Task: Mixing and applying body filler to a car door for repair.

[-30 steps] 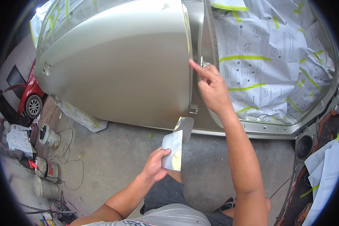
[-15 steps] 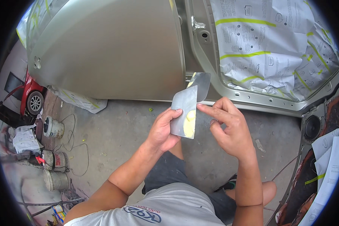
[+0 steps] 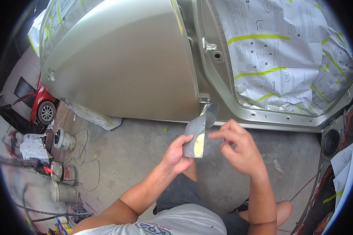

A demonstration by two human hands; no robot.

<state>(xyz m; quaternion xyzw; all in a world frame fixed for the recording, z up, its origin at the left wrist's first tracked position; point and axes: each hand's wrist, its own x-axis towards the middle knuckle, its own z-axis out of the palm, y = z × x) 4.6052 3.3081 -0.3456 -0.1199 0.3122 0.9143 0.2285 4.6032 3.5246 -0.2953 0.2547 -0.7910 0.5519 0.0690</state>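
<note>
My left hand point(image 3: 175, 157) is closed around the lower left edge of a flat grey putty spreader point(image 3: 193, 131), its thumb on the face. Pale yellow putty point(image 3: 199, 146) is smeared along the right side of that sheet. A second grey spreader point(image 3: 212, 114) sticks out behind the upper end, also streaked with yellow; its lower part is hidden. My right hand point(image 3: 241, 150) hovers just right of the sheets with nothing seen in it. Its index finger points at them, apart from the putty, while the thumb stands away and the other fingers curl.
Ahead stands a beige-gold car door point(image 3: 125, 74). Right of it, masking paper point(image 3: 274, 58) with green tape covers the door opening. An open door panel with a round speaker point(image 3: 332, 141) is at far right. Buckets point(image 3: 64, 140) and a cable point(image 3: 84, 156) lie left, near a red car point(image 3: 42, 103).
The spreaders sit lower and slightly to the right in the view, turned more edge-on. My right index finger has come away from the sheet edge. The whole scene has shifted down and right.
</note>
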